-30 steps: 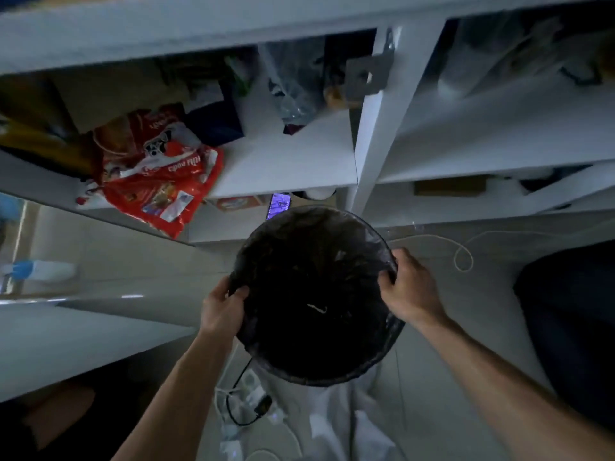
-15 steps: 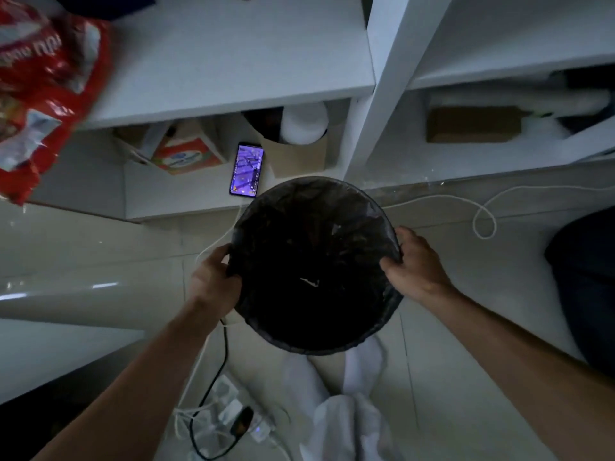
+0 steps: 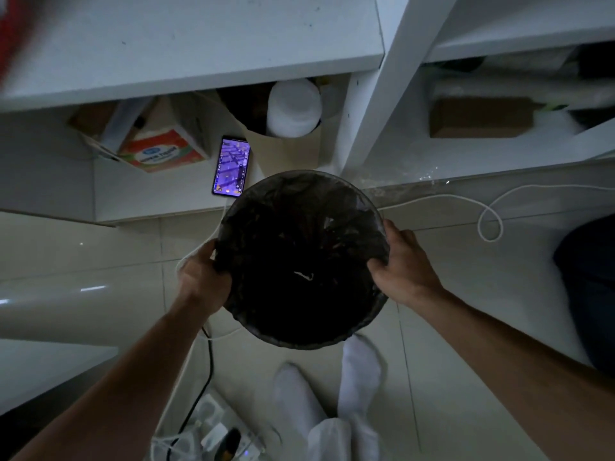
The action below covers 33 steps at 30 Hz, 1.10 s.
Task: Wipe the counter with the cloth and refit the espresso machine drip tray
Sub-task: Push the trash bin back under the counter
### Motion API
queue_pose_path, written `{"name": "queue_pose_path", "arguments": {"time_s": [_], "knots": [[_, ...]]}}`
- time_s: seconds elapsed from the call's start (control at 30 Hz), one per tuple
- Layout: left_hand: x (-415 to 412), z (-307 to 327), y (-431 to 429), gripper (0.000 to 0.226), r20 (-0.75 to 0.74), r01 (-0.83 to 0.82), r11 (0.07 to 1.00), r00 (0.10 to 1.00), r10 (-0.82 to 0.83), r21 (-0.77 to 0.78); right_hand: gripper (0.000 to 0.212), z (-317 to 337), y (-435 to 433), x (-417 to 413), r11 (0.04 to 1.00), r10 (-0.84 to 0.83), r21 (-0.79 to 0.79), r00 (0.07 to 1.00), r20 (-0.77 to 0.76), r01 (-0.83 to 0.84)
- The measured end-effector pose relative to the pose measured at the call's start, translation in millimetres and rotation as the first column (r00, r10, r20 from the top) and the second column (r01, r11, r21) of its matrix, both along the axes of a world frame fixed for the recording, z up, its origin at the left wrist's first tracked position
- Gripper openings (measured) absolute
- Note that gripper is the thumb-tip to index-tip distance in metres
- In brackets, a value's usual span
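A round bin [image 3: 301, 261] lined with a black bag fills the middle of the view, seen from above, with a small white scrap inside. My left hand [image 3: 203, 279] grips its left rim and my right hand [image 3: 404, 264] grips its right rim. The bin is above the tiled floor, in front of a low white shelf unit [image 3: 199, 61]. No cloth, counter, drip tray or espresso machine is in view.
A lit phone [image 3: 232, 170] lies on the bottom shelf beside a red and green box [image 3: 159, 154] and a white container [image 3: 294, 108]. A white cable [image 3: 489, 211] loops on the floor at right. A power strip [image 3: 216, 430] with cords lies near my white-socked feet [image 3: 359, 367].
My view has tipped downward, so the upper shelves and the red bag slid out at the top. The bin stays held in both hands and sits lower, closer to the floor.
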State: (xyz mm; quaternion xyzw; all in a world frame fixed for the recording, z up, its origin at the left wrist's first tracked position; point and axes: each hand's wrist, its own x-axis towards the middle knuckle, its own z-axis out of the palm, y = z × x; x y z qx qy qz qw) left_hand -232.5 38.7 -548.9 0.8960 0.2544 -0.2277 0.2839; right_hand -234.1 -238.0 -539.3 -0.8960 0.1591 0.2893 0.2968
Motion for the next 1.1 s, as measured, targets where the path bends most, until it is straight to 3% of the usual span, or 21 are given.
{"name": "queue_pose_path", "arguments": {"time_s": [0.13,0.3,0.37,0.47,0.6,0.87,0.97,1.1], "knots": [[0.1,9.1,-3.6,0.062,-0.141,-0.002,1.000,0.990,0.005,0.021,0.067,18.3,2.1,5.6,0.996,0.071,-0.045,0.993,-0.096,-0.076],[9.0,62.3,-20.0,0.084,-0.073,-0.080,0.994,0.994,0.075,-0.070,0.056,70.6,15.8,21.1,0.995,0.097,-0.006,0.992,-0.086,-0.098],[12.5,85.9,-25.5,0.076,-0.024,-0.113,0.986,0.994,0.110,-0.126,0.058,95.6,23.7,27.0,0.992,0.124,0.013,0.989,-0.081,-0.123],[21.3,123.5,-32.6,0.040,0.005,-0.176,0.946,0.983,0.185,-0.271,0.060,138.6,36.4,35.4,0.987,0.155,0.045,0.985,-0.070,-0.152],[26.5,173.8,-37.5,0.013,0.082,-0.178,0.941,0.974,0.210,-0.288,0.058,200.2,49.1,42.3,0.983,0.163,0.082,0.987,-0.006,-0.162],[22.9,322.3,-37.4,0.046,0.186,-0.066,0.966,0.976,0.115,-0.251,0.016,323.1,58.3,49.7,0.983,0.164,0.047,0.968,0.189,-0.176],[17.7,371.5,-32.7,0.053,0.215,-0.060,0.969,0.970,0.113,-0.239,0.028,370.3,60.0,51.1,0.979,0.197,0.002,0.953,0.230,-0.203],[11.2,433.3,-28.7,0.050,0.269,-0.028,0.969,0.958,0.095,-0.244,0.046,430.4,58.6,57.7,0.978,0.173,0.064,0.943,0.283,-0.198]]}}
